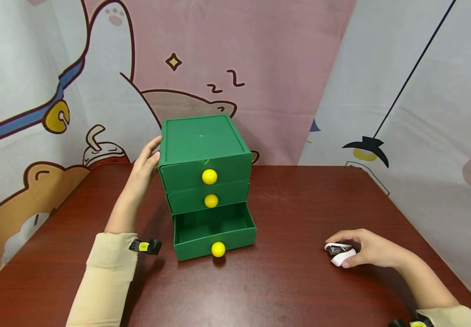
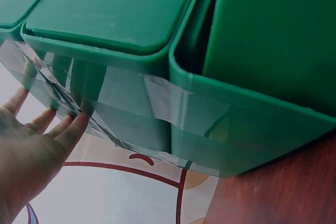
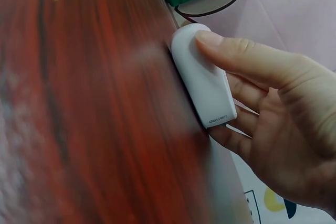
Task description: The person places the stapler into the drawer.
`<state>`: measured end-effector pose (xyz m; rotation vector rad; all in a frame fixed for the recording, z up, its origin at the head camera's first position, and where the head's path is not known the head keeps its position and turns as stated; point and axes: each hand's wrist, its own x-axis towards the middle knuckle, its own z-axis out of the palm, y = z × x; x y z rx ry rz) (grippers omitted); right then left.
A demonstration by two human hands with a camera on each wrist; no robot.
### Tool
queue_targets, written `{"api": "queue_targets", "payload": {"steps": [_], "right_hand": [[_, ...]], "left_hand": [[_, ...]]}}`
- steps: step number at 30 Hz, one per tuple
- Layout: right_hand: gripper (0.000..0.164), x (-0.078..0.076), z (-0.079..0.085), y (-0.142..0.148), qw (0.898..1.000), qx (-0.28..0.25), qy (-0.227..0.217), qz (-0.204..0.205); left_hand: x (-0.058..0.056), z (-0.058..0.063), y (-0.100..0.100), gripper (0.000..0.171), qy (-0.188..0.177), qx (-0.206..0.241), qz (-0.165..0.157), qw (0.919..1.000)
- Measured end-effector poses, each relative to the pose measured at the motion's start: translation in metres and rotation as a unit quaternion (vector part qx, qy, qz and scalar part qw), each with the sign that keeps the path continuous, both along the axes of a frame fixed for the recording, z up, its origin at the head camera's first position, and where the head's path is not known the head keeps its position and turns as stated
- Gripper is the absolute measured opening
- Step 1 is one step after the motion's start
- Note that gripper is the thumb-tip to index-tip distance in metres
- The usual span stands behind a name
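Note:
A green drawer cabinet [image 1: 203,141] with yellow round knobs stands on the table. Its bottom drawer [image 1: 215,240] is pulled out and looks bare inside; the middle one sticks out slightly. My left hand [image 1: 143,165] rests on the cabinet's left side, fingers spread against the taped wall [image 2: 126,98] in the left wrist view. Off to the right, low over the table, my right hand [image 1: 368,247] pinches a white staple remover [image 1: 343,260] between thumb and fingers. Metal parts show between its two white halves, and the right wrist view shows small lettering on one white half [image 3: 202,72].
The dark red-brown wooden table [image 1: 292,218] spans the space beneath both hands. Behind it and along the sides hangs a cartoon-printed cloth [image 1: 284,81]. A black device [image 1: 149,246] is strapped at the left wrist.

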<state>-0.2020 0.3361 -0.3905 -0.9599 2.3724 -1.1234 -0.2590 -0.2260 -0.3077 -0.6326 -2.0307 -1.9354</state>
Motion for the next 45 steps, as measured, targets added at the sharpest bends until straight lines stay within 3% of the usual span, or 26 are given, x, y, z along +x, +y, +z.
{"api": "queue_targets", "payload": {"steps": [8, 16, 26, 45], "right_hand": [[0.04, 0.002, -0.001, -0.006, 1.0, -0.024, -0.002, 0.006], [0.039, 0.002, 0.003, -0.022, 0.999, -0.031, 0.036, -0.007], [0.041, 0.004, 0.013, -0.059, 0.991, -0.071, 0.108, -0.036], [0.046, -0.008, 0.033, -0.128, 0.979, -0.107, 0.164, -0.05]], "left_hand": [[0.0, -0.001, 0.001, 0.051, -0.001, 0.002, -0.001, 1.0], [0.001, 0.0, 0.001, 0.053, 0.001, 0.002, -0.002, 1.0], [0.001, 0.001, 0.0, 0.053, -0.001, 0.005, -0.004, 1.0], [0.0, -0.001, 0.0, 0.054, -0.004, 0.001, -0.005, 1.0]]}}
